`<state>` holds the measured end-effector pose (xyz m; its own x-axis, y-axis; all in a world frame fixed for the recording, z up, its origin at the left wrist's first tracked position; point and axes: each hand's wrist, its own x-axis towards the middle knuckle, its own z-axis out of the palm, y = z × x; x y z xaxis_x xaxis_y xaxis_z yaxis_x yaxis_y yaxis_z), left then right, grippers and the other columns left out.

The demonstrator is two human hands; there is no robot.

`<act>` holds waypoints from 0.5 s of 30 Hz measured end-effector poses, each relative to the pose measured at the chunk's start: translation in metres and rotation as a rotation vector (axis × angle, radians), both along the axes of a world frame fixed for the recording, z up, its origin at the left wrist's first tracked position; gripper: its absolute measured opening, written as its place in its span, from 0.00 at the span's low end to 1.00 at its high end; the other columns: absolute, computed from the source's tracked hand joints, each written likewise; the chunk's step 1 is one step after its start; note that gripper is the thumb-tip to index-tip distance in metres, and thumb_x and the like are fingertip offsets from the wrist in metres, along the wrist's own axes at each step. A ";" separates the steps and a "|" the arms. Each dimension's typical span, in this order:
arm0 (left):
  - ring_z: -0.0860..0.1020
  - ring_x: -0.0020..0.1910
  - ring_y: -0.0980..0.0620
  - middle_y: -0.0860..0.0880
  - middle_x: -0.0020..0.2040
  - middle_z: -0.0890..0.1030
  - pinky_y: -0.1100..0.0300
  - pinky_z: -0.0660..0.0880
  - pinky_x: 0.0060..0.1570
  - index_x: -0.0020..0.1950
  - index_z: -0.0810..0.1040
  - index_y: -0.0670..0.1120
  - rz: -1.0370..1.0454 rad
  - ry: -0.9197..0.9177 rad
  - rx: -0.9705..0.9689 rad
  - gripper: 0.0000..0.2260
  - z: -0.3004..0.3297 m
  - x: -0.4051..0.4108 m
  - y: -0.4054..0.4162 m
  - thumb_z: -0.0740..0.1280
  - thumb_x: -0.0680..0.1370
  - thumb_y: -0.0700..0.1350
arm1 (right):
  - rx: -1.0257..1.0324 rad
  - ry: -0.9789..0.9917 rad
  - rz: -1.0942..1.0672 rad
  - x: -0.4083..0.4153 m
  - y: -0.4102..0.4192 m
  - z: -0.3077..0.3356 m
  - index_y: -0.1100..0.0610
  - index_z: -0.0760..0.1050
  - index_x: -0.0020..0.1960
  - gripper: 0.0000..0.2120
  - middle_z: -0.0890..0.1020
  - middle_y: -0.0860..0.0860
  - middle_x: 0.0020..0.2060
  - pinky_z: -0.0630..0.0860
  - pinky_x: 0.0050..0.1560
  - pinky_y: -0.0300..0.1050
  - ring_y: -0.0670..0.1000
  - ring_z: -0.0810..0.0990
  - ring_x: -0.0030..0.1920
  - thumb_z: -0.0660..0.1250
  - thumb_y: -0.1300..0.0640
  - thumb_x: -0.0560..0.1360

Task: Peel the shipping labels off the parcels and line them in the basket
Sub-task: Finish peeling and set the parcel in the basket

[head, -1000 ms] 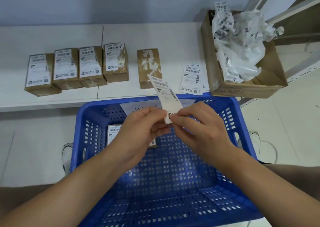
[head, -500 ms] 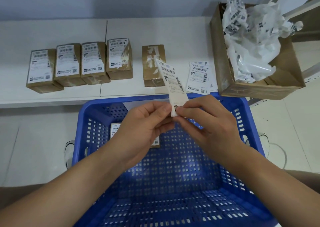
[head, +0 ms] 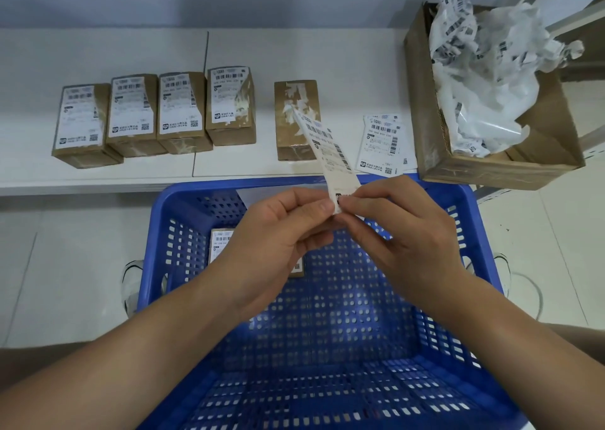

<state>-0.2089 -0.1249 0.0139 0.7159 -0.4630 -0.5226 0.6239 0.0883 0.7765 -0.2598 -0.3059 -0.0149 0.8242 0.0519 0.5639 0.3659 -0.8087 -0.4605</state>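
My left hand [head: 278, 233] and my right hand [head: 406, 229] pinch the lower end of a white shipping label [head: 330, 154], which stands up above the blue basket [head: 183, 200]. One labelled parcel [head: 220, 243] lies inside the basket, partly hidden by my left hand. On the white shelf behind, several brown parcels with labels [head: 137, 112] stand in a row. A parcel with its label torn off [head: 296, 118] stands apart to their right.
Loose flat labels [head: 383, 144] lie on the shelf [head: 294, 53] beside an open cardboard box [head: 491, 171] full of crumpled label waste [head: 484, 69]. Pale floor tiles [head: 65, 266] show on both sides of the basket.
The view has shifted a little, so the shelf and box sit slightly lower and to the right. Both hands still pinch the label's lower end; the label stands a bit higher.
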 end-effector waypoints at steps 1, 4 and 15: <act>0.85 0.53 0.51 0.44 0.56 0.87 0.56 0.79 0.57 0.59 0.82 0.41 -0.002 0.001 0.003 0.13 0.001 0.000 0.000 0.68 0.76 0.44 | 0.000 0.000 -0.003 0.000 0.000 0.000 0.64 0.85 0.52 0.10 0.83 0.57 0.46 0.76 0.50 0.40 0.54 0.81 0.47 0.70 0.57 0.80; 0.85 0.53 0.51 0.44 0.56 0.87 0.55 0.79 0.58 0.58 0.82 0.41 -0.009 -0.005 0.018 0.09 0.002 0.000 0.000 0.67 0.79 0.40 | -0.005 0.004 -0.012 0.000 0.000 0.000 0.64 0.85 0.53 0.11 0.84 0.57 0.46 0.75 0.51 0.38 0.52 0.81 0.48 0.69 0.56 0.81; 0.84 0.51 0.52 0.43 0.55 0.87 0.55 0.79 0.57 0.52 0.85 0.44 -0.006 -0.036 0.045 0.10 0.002 0.003 -0.003 0.71 0.73 0.45 | 0.010 0.033 -0.016 -0.002 -0.001 0.004 0.63 0.84 0.53 0.11 0.84 0.57 0.47 0.75 0.55 0.34 0.50 0.80 0.50 0.72 0.56 0.79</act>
<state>-0.2061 -0.1274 0.0162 0.7323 -0.4436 -0.5167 0.5955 0.0489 0.8019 -0.2618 -0.3072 -0.0114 0.8430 0.0330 0.5369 0.3376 -0.8096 -0.4803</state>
